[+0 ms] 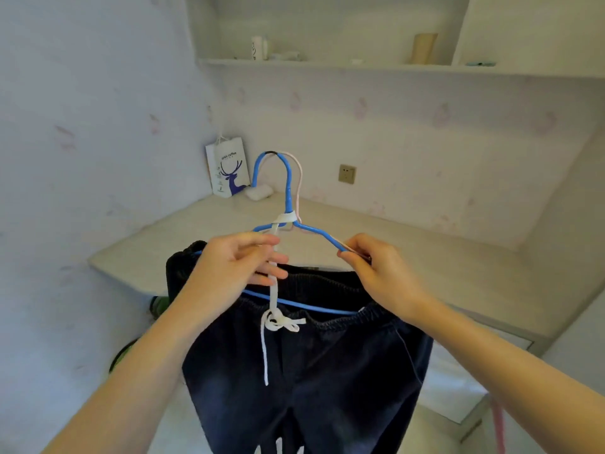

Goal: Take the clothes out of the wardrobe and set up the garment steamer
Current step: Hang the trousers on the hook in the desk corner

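Dark navy trousers [314, 371] hang from a blue wire hanger [288, 178], with a pale pink hanger right behind it. A white drawstring [273, 293] runs from a bow at the waistband up to a knot around the hanger's neck. My left hand [239, 260] pinches this drawstring just below the knot. My right hand [376, 267] grips the hanger's right shoulder where the blue and pink wires meet. No wardrobe or garment steamer is in view.
A pale desk [425, 257] runs along the wall ahead. On it stand a white paper bag [227, 170] with a blue deer and a small white object [258, 192]. A wall socket [347, 174] sits above it, and a shelf [327, 65] holds small items.
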`<state>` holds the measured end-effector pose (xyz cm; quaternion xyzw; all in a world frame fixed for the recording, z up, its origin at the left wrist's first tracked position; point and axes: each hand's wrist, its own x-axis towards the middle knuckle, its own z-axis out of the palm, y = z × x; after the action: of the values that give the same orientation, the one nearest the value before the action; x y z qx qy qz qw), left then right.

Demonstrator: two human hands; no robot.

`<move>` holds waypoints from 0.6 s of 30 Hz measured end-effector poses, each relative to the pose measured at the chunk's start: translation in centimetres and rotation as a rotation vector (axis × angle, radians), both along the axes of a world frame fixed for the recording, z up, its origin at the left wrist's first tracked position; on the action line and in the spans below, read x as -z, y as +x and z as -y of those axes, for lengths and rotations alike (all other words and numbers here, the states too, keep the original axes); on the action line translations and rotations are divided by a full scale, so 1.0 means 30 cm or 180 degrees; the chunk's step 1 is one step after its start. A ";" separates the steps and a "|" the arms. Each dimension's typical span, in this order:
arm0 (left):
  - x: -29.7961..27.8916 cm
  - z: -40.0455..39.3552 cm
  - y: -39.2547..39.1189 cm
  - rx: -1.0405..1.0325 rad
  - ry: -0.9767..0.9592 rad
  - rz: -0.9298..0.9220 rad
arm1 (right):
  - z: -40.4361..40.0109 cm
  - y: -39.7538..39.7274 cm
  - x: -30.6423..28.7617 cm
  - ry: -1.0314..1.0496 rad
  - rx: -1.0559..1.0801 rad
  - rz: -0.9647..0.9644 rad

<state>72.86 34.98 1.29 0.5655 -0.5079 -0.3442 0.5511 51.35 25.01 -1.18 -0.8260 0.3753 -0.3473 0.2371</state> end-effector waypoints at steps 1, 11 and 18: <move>-0.002 0.029 0.044 -0.0295 -0.0155 0.0070 | 0.045 0.006 0.001 0.0004 -0.0033 0.0010; 0.101 0.319 0.390 -0.0703 0.0237 0.2206 | 0.376 0.124 0.002 0.0131 -0.0334 -0.0093; 0.153 0.474 0.511 -0.0368 0.0481 0.2564 | 0.515 0.205 0.031 0.0332 -0.0490 0.0043</move>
<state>88.20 20.77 -3.31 0.7215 -0.6237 -0.1002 0.2836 57.51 9.56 -2.10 -0.8366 0.3266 -0.3136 0.3084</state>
